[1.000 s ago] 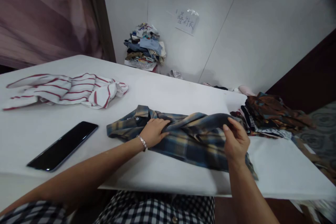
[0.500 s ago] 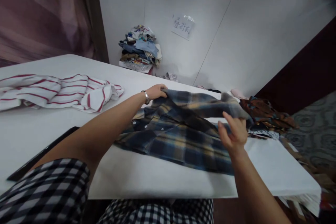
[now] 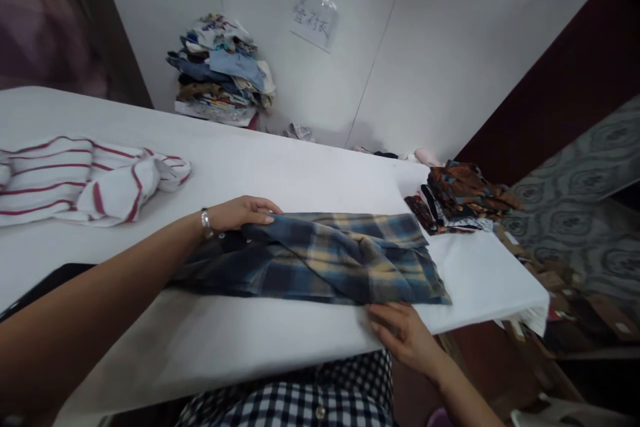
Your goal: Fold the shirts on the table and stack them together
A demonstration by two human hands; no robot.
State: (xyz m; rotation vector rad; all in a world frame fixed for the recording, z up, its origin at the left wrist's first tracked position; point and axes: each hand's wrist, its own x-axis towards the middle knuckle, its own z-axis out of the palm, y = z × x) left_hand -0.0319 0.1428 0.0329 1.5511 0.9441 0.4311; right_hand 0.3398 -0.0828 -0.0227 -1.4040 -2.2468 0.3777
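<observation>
A plaid shirt (image 3: 330,260) in navy, blue and yellow lies folded lengthwise on the white-covered table (image 3: 310,180). One sleeve is laid slantwise across it, its end near the front edge. My left hand (image 3: 245,211) is closed on the shirt's upper left edge, thumb over the cloth. At the near edge, toward the right, my right hand (image 3: 407,337) has its fingers at the cloth by the sleeve end; the fingertips are partly hidden. Small buttons show beside my left wrist, and my left forearm covers the shirt's left end.
A white shirt with red stripes (image 3: 100,180) lies crumpled at left. A tall clothes pile (image 3: 220,73) stands at the back against the wall. Another pile, with a brown patterned garment (image 3: 465,190) on top, sits at the right end. A dark flat object (image 3: 55,280) is partly behind my left forearm.
The sleeve that was lifted and blurred now rests flat on the shirt. My right hand has come down toward me to the near edge. The camera view has shifted right.
</observation>
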